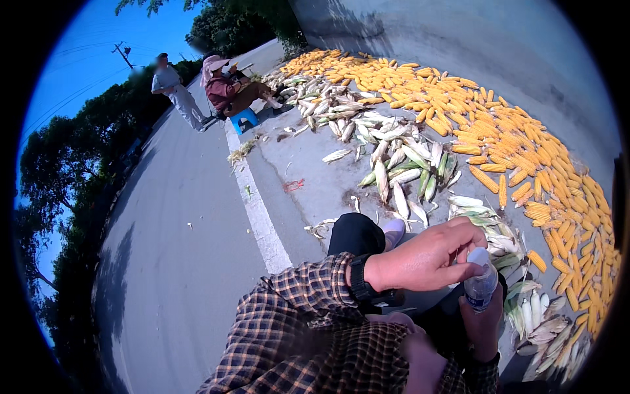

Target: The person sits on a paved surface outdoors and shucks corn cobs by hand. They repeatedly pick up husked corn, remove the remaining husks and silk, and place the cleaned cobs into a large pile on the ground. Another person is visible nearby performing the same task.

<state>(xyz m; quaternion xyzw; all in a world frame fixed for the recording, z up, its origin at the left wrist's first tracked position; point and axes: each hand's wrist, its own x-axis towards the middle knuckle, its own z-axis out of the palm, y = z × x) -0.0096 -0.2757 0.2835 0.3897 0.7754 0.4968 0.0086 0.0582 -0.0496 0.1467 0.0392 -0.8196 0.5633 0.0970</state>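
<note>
A small clear plastic bottle point(482, 289) with a white cap point(479, 255) is upright, slightly tilted, over my lap. My right hand point(483, 327) is wrapped round its lower part from below. From the left, my left hand point(426, 256) reaches across, its thumb and fingers closed about the cap at the top. A dark watch point(359, 279) is on my left wrist, over a plaid sleeve point(275, 315). How the fingers meet on the cap's far side is partly hidden.
Husked yellow corn cobs point(512, 151) spread along the grey wall point(459, 39). Unhusked ears point(407, 157) and loose husks point(554, 335) lie before me. Farther off, a person in a pink hat point(223, 88) sits on a blue stool point(244, 120); another person point(177, 92) stands on the road.
</note>
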